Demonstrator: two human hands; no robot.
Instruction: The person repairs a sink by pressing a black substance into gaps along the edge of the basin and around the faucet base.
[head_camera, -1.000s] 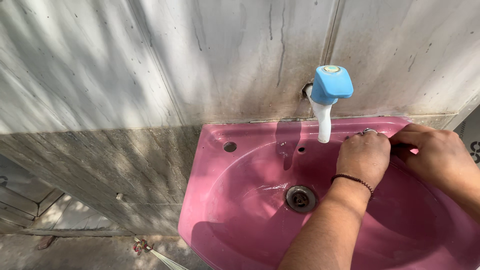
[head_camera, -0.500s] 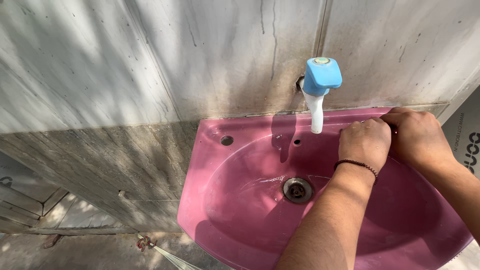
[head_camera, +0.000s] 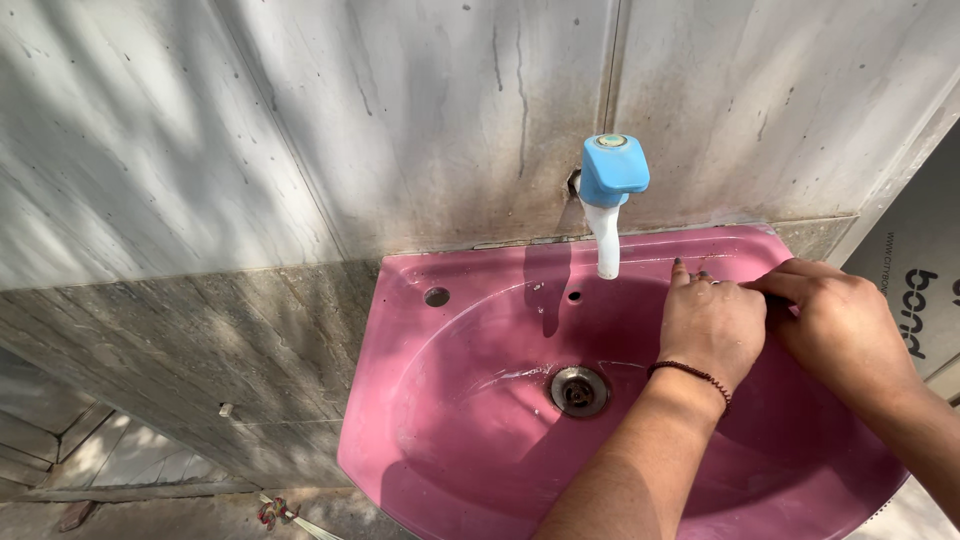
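A pink wash basin (head_camera: 450, 400) hangs on a stained wall, and a blue-topped white tap (head_camera: 610, 190) sticks out above its back rim. No water runs from the tap. My left hand (head_camera: 710, 325) wears a dark bead bracelet and hovers over the basin's back right part, just right of the tap, with its fingers curled. My right hand (head_camera: 845, 330) comes in from the right, and its fingertips press against the left hand. The hands hide whatever may be between them.
A metal drain (head_camera: 578, 390) sits in the basin's middle, with a small hole (head_camera: 436, 296) in the back left rim. Grey tiled wall (head_camera: 200, 330) runs to the left. A dark panel (head_camera: 920, 290) stands at the right edge. Bare ground lies below on the left.
Both hands have stayed together by the basin's back right rim, shifting only slightly. The view has moved a little, so the tap sits further left.
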